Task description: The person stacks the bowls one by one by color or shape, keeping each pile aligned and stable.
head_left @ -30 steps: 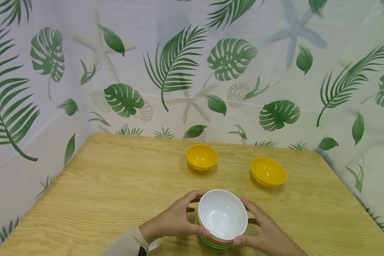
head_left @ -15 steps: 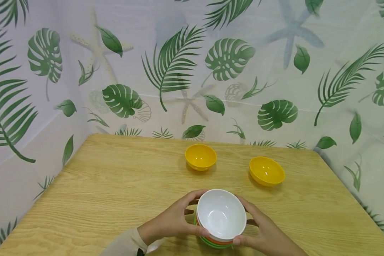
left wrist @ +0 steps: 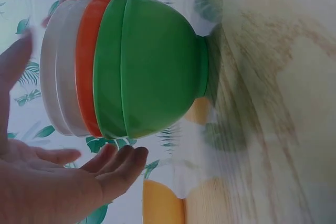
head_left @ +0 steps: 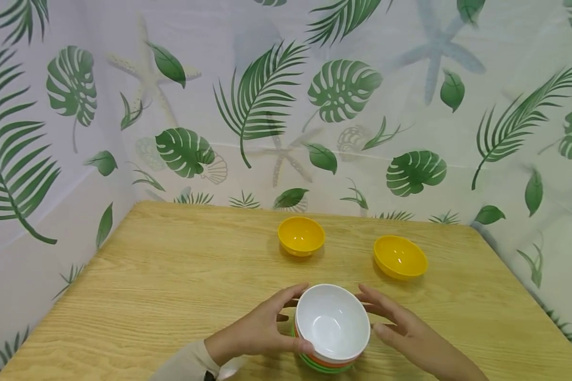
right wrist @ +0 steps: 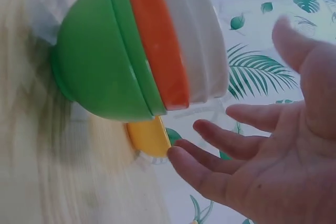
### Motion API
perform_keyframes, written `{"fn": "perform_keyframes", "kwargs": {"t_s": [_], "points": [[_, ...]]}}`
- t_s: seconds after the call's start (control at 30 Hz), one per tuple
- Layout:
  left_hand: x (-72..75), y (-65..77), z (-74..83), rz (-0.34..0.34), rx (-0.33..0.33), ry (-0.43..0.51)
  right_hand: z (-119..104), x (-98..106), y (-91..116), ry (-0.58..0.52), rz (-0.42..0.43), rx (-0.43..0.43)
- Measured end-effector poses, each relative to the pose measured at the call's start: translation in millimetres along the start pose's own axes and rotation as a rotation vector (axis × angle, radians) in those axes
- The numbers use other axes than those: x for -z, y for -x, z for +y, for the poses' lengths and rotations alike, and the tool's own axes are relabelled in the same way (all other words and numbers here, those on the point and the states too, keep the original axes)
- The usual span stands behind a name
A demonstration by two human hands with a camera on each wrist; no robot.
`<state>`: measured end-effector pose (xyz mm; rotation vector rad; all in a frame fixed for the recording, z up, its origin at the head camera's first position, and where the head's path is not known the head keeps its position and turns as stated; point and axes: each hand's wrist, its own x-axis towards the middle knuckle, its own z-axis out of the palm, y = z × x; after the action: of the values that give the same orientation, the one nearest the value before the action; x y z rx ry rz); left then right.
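A stack of nested bowls stands upright on the table near its front edge. Its top white bowl (head_left: 332, 321) hides most of those below in the head view. From the side, two green bowls (left wrist: 157, 66) form the bottom, then an orange bowl (left wrist: 89, 66), then white rims (left wrist: 58, 66). My left hand (head_left: 267, 328) curves loosely about the stack's left side, thumb by the white rim; the left wrist view shows a gap between its fingers and the bowls. To the right, my right hand (head_left: 405, 333) has relaxed, spread fingers, apart from the stack and holding nothing.
Two yellow bowls stand farther back on the wooden table (head_left: 181, 264): one yellow bowl (head_left: 301, 236) behind the stack, another yellow bowl (head_left: 400, 257) to its right. A leaf-patterned cloth (head_left: 267, 106) hangs along the back and sides.
My right hand has let go of the stack and drawn away to the right, its thumb leaving the white rim. The left hand and the bowls have hardly moved.
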<state>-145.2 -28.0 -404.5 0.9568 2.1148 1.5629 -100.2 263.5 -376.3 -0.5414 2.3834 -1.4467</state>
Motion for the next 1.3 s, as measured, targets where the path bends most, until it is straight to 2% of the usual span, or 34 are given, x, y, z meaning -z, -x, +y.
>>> {"fn": "perform_keyframes", "kwargs": {"t_s": [0.13,0.27,0.43,0.63,0.87,1.03,1.2,1.3], "points": [[-0.1,-3.3,3.8,0.093,0.012,0.057,-2,9,-9,-0.058,0.061,0.002],[2.9,-9.6,6.6,0.24,-0.038,0.138,1,17,-21,-0.083,0.166,0.084],[9.7,-16.1,8.3,0.41,-0.062,0.236,5,26,-34,-0.071,0.278,0.125],[17.6,-24.9,8.5,0.524,-0.058,0.267,7,30,-47,-0.122,0.359,0.104],[24.1,-34.5,3.5,0.659,-0.035,0.327,10,29,-63,-0.153,0.384,0.051],[27.4,-35.8,-1.2,0.711,0.032,0.353,14,27,-78,-0.15,0.361,0.035],[27.1,-38.2,-4.9,0.706,0.088,0.395,16,27,-91,-0.109,0.357,-0.012],[27.5,-39.3,-5.4,0.707,0.103,0.406,15,27,-103,-0.135,0.354,-0.049]]}}
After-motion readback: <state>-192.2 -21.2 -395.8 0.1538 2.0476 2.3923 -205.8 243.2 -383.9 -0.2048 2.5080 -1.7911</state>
